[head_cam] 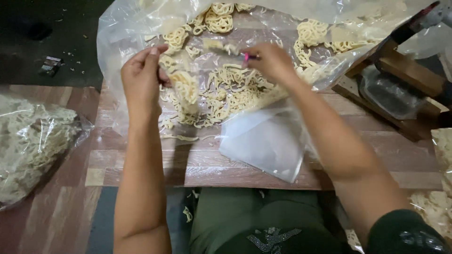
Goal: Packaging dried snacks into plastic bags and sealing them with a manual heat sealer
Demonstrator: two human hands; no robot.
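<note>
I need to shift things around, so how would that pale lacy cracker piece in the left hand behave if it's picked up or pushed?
The pale lacy cracker piece looks thin and openwork, so probably light and brittle. Crumbs on the clear plastic sheet suggest it snaps easily.

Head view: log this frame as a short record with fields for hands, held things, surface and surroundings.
left hand: the left hand pinches a stack of pale lattice crackers
right hand: the right hand grips a small pink-tipped tool
surface: low wooden table, with a clear plastic sheet under loose crackers
near edge: empty clear bag
far left: filled cracker bag
</note>
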